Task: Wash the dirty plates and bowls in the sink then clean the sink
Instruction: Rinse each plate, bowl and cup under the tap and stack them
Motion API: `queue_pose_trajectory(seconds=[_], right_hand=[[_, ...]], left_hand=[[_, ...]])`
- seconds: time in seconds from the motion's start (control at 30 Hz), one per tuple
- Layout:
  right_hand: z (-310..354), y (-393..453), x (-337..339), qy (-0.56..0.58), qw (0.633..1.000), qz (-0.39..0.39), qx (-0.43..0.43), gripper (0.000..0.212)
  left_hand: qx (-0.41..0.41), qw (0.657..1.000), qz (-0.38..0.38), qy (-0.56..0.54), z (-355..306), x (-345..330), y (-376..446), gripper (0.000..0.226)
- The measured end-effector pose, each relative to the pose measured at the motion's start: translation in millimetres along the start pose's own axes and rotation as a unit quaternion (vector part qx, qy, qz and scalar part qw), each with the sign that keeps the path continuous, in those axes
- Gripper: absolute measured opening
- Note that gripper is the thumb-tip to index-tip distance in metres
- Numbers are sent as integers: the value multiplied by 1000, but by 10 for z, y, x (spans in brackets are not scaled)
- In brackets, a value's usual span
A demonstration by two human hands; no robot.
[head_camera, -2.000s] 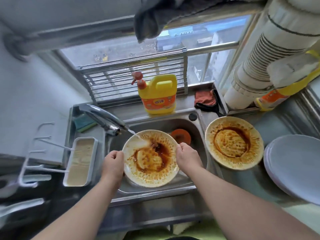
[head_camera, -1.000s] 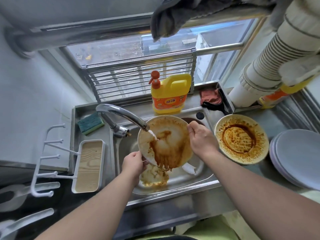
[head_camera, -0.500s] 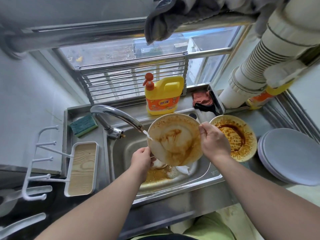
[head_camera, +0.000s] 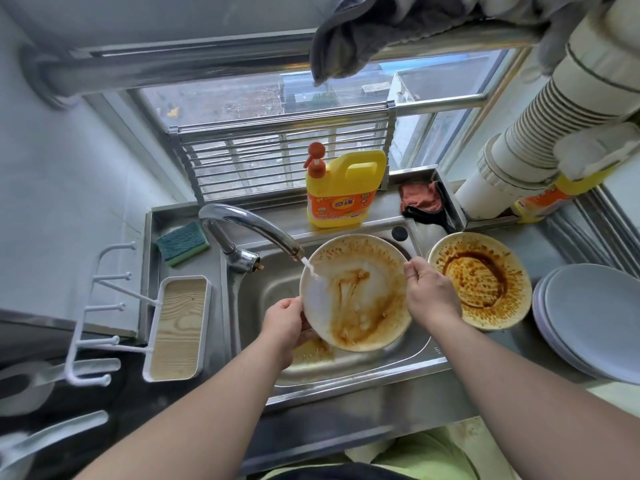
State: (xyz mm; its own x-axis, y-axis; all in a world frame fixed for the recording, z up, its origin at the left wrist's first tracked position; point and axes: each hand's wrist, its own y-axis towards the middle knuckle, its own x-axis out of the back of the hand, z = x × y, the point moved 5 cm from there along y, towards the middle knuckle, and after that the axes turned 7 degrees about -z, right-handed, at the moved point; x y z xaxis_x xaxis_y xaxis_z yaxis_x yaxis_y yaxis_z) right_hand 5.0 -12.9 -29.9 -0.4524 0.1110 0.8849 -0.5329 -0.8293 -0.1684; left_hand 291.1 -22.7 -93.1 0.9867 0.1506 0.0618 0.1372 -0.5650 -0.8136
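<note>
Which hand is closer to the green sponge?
Left. The left hand grips the plate's lower left edge, on the same side as the green sponge. The right hand grips the plate's right edge, farther away.

sink (head_camera: 249, 306) floor mostly hidden behind the tilted dirty plate (head_camera: 356, 292) and both forearms; only a brown puddle showing at the lower left. left hand (head_camera: 285, 322) fingers out of sight behind the plate's lower left rim; right hand (head_camera: 429, 294) fingertips hidden at the upper right rim. second dirty plate (head_camera: 485, 282) partly covered on its left by the right hand. stack of pale plates (head_camera: 595, 317) cut off by the right edge, count impossible to tell. label print on the yellow detergent bottle (head_camera: 343, 188) too small to read. second yellow bottle (head_camera: 547, 199) largely hidden behind the white ribbed pipe (head_camera: 540, 133). grey cloth (head_camera: 381, 26) cut off at the top edge.
</note>
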Motion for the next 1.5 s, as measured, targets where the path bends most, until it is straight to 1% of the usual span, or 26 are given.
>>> queue_pose_trajectory(seconds=[0.13, 0.3, 0.5, 0.6, 0.67, 0.77, 0.83, 0.9, 1.03, 1.27, 1.37, 1.5], right_hand=[[-9, -23, -208, 16, 999, 27, -13, 37], [66, -81, -405, 6, 998, 52, -21, 40], [254, -129, -575, 32, 997, 75, -5, 40], [330, -147, -665, 37, 996, 84, 0, 41], [373, -164, -727, 40, 995, 92, 0, 42], [443, -184, -825, 48, 993, 104, 2, 42], [477, -200, -893, 54, 992, 112, 1, 42], [497, -220, -954, 64, 990, 122, -2, 41], [542, -271, -1054, 87, 985, 151, -8, 39], [659, -321, -1193, 143, 975, 167, -38, 39], [690, -315, -1238, 181, 965, 180, -60, 38], [723, -319, -1254, 193, 959, 197, -70, 34]], left_hand=[[-2, 1000, -12, 11, -9, 142, 28, 23], [4, 999, -41, 19, 51, 352, 73, 22], [-2, 997, -77, 2, 52, 562, 72, 20], [-19, 995, -98, 7, 16, 652, 83, 25], [-51, 991, -121, 33, -25, 729, 93, 31], [-119, 980, -151, 59, -110, 848, 66, 37], [-155, 967, -176, 97, -167, 934, 64, 41], [-183, 950, -202, 151, -248, 1007, 12, 38], [-228, 918, -253, 201, -382, 1117, -89, 29], [-271, 892, -292, 215, -490, 1202, -181, 32], [-288, 878, -310, 224, -541, 1239, -213, 32], [-308, 876, -302, 214, -611, 1275, -217, 35]])
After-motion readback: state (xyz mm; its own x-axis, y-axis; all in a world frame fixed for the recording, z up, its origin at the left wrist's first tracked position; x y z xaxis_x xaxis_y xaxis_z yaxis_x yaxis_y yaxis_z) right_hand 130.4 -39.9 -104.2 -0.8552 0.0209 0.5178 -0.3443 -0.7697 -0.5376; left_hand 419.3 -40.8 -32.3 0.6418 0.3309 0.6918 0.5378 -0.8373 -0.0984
